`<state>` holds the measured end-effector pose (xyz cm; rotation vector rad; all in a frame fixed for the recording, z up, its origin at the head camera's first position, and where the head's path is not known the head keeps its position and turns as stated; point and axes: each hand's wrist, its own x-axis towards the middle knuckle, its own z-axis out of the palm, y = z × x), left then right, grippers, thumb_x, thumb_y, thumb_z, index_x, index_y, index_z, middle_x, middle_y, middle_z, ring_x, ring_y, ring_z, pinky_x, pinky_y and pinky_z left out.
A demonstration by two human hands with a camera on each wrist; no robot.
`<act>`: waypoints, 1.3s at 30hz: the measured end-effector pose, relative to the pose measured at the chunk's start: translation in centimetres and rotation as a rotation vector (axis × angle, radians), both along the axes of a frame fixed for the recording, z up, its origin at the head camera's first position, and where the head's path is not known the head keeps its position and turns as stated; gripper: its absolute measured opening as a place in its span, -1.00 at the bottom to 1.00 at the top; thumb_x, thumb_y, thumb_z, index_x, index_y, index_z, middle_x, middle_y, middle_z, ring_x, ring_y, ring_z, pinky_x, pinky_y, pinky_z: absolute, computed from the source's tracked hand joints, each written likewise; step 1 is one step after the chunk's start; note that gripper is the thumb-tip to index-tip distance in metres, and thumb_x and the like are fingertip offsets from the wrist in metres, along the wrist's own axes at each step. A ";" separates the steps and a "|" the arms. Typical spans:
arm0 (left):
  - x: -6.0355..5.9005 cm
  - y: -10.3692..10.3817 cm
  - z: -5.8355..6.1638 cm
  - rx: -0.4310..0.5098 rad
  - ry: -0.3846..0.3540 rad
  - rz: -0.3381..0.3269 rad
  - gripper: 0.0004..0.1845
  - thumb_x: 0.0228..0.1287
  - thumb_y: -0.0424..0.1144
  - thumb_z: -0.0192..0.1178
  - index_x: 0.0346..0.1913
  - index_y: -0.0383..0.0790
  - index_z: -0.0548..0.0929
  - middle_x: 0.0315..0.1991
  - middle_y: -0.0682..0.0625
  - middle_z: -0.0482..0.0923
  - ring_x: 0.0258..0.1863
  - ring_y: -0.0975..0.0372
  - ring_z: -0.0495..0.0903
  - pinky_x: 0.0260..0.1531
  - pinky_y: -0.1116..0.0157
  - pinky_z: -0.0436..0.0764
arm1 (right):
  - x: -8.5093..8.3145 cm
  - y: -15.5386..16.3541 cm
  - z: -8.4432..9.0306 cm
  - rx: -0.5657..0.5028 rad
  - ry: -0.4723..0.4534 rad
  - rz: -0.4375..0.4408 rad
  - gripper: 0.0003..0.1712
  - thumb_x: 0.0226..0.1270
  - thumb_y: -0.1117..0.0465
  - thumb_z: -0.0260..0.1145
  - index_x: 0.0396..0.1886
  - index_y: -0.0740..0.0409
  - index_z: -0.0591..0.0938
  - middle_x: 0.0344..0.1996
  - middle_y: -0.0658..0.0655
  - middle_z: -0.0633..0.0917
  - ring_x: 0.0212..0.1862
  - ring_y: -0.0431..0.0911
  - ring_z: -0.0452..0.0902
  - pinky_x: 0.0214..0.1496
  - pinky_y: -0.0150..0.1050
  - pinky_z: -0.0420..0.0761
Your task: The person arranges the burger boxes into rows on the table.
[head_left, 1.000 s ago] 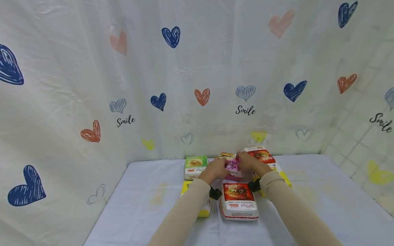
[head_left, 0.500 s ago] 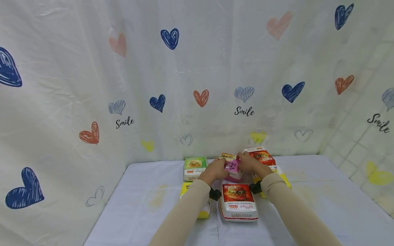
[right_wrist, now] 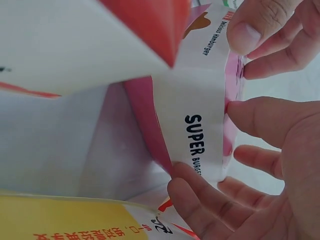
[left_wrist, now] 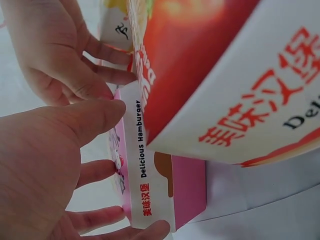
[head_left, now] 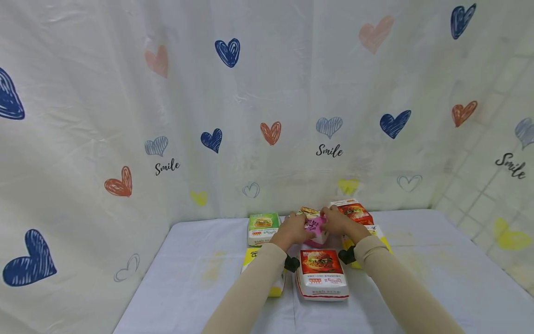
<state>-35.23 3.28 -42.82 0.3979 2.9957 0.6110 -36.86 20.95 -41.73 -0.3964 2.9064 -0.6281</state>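
Both hands grip a pink and white burger box (head_left: 315,223) from its two sides, toward the back of the table. My left hand (head_left: 290,230) is at its left side, with the thumb near the top edge and the fingers spread along the side in the left wrist view. On the other side, my right hand (head_left: 340,222) curls its fingers round the white wall printed "SUPER" (right_wrist: 195,135). The two thumbs come close together over the box. Straight in front of it, between the wrists, lies a red and white burger box (head_left: 322,273).
Left of the hands are a green burger box (head_left: 263,228) and a yellow one (head_left: 275,291), partly behind the left sleeve. At the right, another red box (head_left: 354,212) and a yellow box (head_left: 380,236) stand by the right forearm. A patterned curtain (head_left: 292,176) hangs behind the table.
Both hands keep their hold on the pink burger box, which has turned very slightly. The head view has shifted a little; the other boxes stay put.
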 end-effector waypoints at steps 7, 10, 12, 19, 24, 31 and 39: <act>0.2 -0.1 0.0 -0.022 0.019 -0.013 -0.31 0.21 0.20 0.41 0.31 -0.08 0.58 0.12 -0.05 0.52 -0.03 0.15 0.48 0.07 0.13 0.63 | 0.2 0.0 0.2 -0.005 -0.004 -0.018 -0.43 0.40 0.16 0.35 0.26 0.36 0.42 0.15 0.50 0.36 -0.09 0.18 0.52 0.01 0.13 0.62; 0.0 -0.1 -0.1 -0.024 0.018 -0.010 -0.26 0.18 0.24 0.41 0.33 -0.06 0.56 0.16 -0.05 0.52 0.01 0.16 0.49 0.10 0.13 0.63 | 0.2 0.0 0.1 -0.002 0.001 -0.021 -0.41 0.41 0.14 0.36 0.27 0.37 0.41 0.15 0.51 0.35 -0.08 0.18 0.52 0.05 0.16 0.62; 0.0 -0.1 -0.2 -0.021 0.013 -0.008 -0.23 0.16 0.26 0.42 0.35 -0.06 0.55 0.19 -0.05 0.51 0.03 0.16 0.49 0.11 0.12 0.63 | 0.1 0.0 0.1 0.000 0.002 -0.024 -0.40 0.42 0.12 0.35 0.28 0.37 0.41 0.15 0.50 0.35 -0.07 0.18 0.51 0.06 0.16 0.61; -0.3 0.0 -0.4 -0.037 0.008 -0.009 -0.18 0.11 0.28 0.44 0.38 -0.05 0.52 0.21 -0.06 0.49 0.06 0.15 0.48 0.12 0.13 0.62 | 0.3 -0.1 0.3 0.009 -0.024 -0.044 -0.37 0.42 0.10 0.36 0.30 0.40 0.41 0.08 0.45 0.35 -0.06 0.17 0.51 0.15 0.23 0.60; -0.6 0.0 -0.5 -0.057 0.035 -0.006 -0.25 0.11 0.18 0.48 0.33 -0.03 0.54 0.16 -0.06 0.50 0.03 0.15 0.47 0.12 0.13 0.61 | 0.3 0.0 0.2 0.003 -0.024 -0.044 -0.40 0.43 0.10 0.35 0.26 0.41 0.43 0.02 0.42 0.36 -0.08 0.16 0.51 0.12 0.20 0.60; -0.7 -0.4 -0.5 -0.070 0.054 -0.017 -0.34 0.13 0.03 0.49 0.31 0.01 0.57 0.14 -0.08 0.48 0.01 0.13 0.47 0.07 0.14 0.59 | 0.0 0.3 -0.2 0.030 -0.017 -0.049 -0.37 0.42 0.10 0.33 0.31 0.40 0.41 0.02 0.41 0.42 -0.07 0.15 0.52 0.10 0.17 0.60; -0.6 -0.6 -0.4 -0.089 0.036 -0.026 -0.32 0.16 -0.03 0.47 0.37 0.00 0.54 0.25 -0.09 0.45 0.05 0.13 0.47 0.15 0.11 0.59 | -0.4 0.3 -0.7 0.037 -0.012 -0.052 -0.39 0.42 0.10 0.33 0.30 0.38 0.43 0.11 0.42 0.47 -0.02 0.14 0.53 0.15 0.18 0.58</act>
